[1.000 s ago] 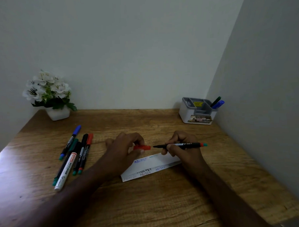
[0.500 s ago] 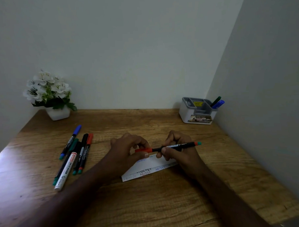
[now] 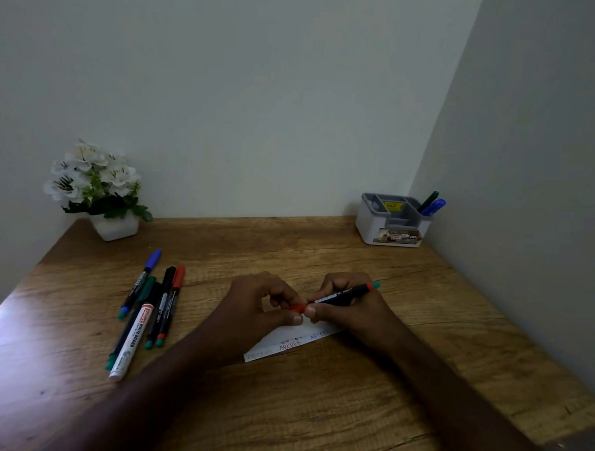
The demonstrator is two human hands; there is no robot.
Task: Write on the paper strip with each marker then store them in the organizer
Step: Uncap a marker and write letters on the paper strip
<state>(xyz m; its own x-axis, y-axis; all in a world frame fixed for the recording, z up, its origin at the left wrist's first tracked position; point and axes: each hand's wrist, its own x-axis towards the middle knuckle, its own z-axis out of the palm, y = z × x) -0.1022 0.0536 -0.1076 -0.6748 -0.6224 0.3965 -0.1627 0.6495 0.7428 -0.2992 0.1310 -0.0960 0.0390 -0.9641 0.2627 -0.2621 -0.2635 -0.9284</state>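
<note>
Item: black-barrelled marker (image 3: 343, 295), red band and teal end plug at its 2 o'clock end; white print along the barrel too small to read. It was held level above the paper strip (image 3: 287, 343). The right hand (image 3: 354, 308) had its fingers curled round the barrel. The left hand (image 3: 255, 305) pinched the red cap (image 3: 297, 308) between thumb and fingertips at the marker's 8 o'clock end, cap meeting barrel; whether fully seated could not be told.

Item: paper strip, white, flat on the wooden desk (image 3: 297, 413), partly under both hands. Legible: "ABCDEF" in orange-red; blue letters beginning "AB" at its 3 o'clock; faint marks at the 9 o'clock end, unreadable.

Item: loose markers (image 3: 156, 310), a cluster at 9 o'clock from the hands, lying side by side, some touching. One white barrel (image 3: 130, 341) labelled "WHITE BOARD", with a red brand panel not legible. Others with blue, black, red and green caps.

Item: organizer (image 3: 391, 221), white and grey, at 1 o'clock in the desk's far corner. Yellow tag inside and front sticker, both unreadable. A green marker (image 3: 428, 199) and a blue marker (image 3: 435, 206) stood tilted in its 3 o'clock compartment.

Item: white potted flowers (image 3: 95, 186), at 10 o'clock.
</note>
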